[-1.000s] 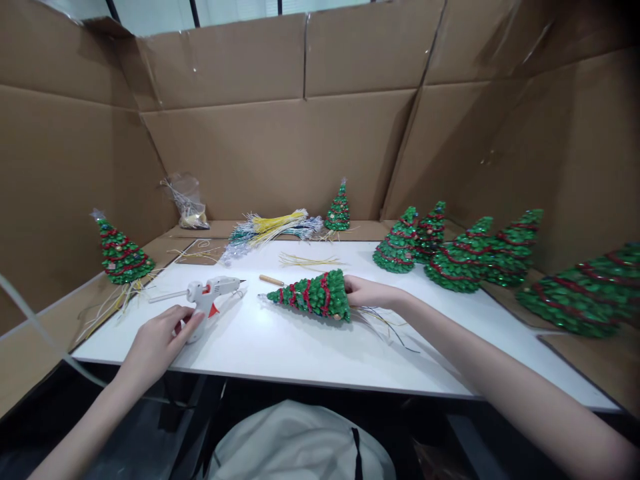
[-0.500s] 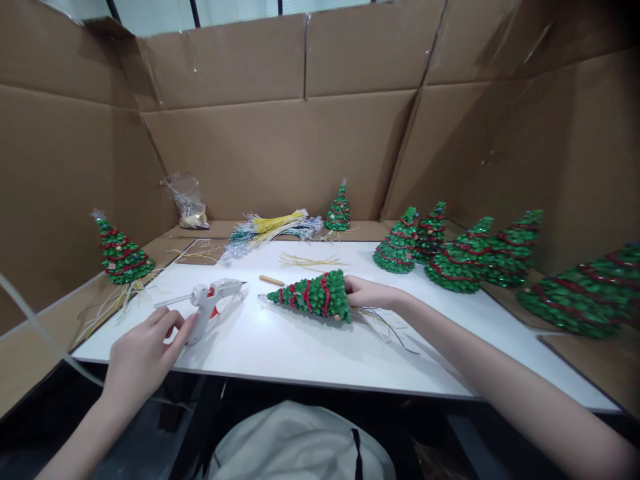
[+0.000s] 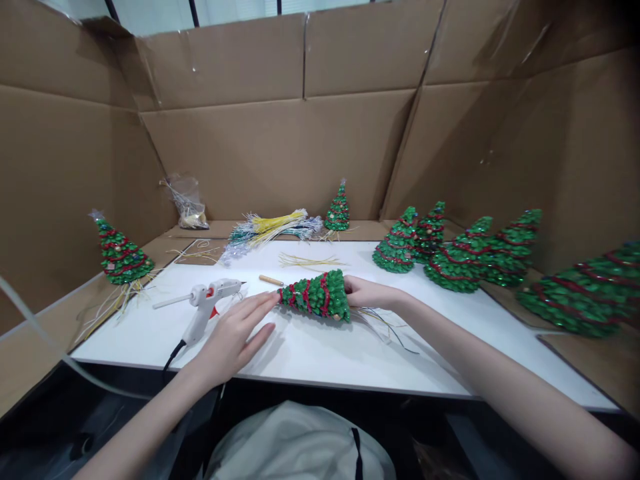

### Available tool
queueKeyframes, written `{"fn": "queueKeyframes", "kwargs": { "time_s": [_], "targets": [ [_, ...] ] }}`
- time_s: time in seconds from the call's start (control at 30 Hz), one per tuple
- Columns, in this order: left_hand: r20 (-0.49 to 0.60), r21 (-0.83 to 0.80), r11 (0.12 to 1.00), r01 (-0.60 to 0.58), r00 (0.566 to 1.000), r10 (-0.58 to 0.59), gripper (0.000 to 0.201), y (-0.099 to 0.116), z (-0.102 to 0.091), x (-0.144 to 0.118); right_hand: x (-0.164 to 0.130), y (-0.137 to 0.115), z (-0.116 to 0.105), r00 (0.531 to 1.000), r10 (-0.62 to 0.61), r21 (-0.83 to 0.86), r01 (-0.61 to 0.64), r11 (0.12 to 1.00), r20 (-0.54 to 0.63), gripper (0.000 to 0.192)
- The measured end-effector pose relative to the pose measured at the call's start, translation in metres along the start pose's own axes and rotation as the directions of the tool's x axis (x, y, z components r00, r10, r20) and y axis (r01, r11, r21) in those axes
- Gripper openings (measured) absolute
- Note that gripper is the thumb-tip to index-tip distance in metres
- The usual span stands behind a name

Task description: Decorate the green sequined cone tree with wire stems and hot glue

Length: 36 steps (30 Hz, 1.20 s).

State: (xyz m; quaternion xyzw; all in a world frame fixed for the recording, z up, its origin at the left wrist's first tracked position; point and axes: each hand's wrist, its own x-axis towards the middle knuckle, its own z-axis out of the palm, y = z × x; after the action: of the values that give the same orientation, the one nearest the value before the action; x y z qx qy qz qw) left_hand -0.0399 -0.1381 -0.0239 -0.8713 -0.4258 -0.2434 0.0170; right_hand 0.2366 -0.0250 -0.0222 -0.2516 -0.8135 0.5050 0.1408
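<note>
Now | right hand (image 3: 367, 293) grasps tree (image 3: 315, 295) base (lying) | left hand (image 3: 235, 333) released, fingertips at tip

A single head-worn camera looked forward and down, from close above the near edge, onto the flat white tabletop (image 3: 310, 347) (brown cardboard walls (image 3: 270, 153) behind).

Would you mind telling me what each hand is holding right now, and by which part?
The right hand holds the lying green tree by its wide base. The left hand is open, fingertips at the tree's tip, gripping nothing.
</note>
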Motion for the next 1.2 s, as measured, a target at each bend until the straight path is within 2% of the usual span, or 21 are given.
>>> {"fn": "queueKeyframes", "kwargs": {
  "time_s": [0.13,0.27,0.57,0.87,1.2],
  "targets": [
    [0.031,0.008,1.000,-0.027,0.999,0.027,0.050,0.001,0.017,0.018,0.001,0.004,-0.001,1.000,-0.022,-0.017,0.022,1.000,0.010,0.031],
    [0.055,-0.026,0.999,-0.035,0.998,0.036,0.050,0.000,0.025,0.025,0.001,0.002,-0.001,1.000,-0.026,-0.017,0.026,1.000,0.003,0.031],
    [0.108,-0.125,0.992,0.013,0.994,0.000,0.049,-0.004,0.027,0.023,0.003,0.002,0.000,0.999,-0.034,0.020,0.034,0.999,-0.002,0.031],
    [0.095,-0.112,0.994,0.004,0.995,0.007,0.049,-0.004,0.031,0.025,0.003,0.001,0.003,1.000,0.004,0.061,-0.003,0.998,-0.023,0.026],
    [0.065,-0.114,0.993,0.009,0.998,-0.002,0.049,-0.002,0.033,0.026,0.002,-0.003,0.003,0.998,0.019,0.016,-0.018,1.000,-0.062,0.044]
  ]
}}
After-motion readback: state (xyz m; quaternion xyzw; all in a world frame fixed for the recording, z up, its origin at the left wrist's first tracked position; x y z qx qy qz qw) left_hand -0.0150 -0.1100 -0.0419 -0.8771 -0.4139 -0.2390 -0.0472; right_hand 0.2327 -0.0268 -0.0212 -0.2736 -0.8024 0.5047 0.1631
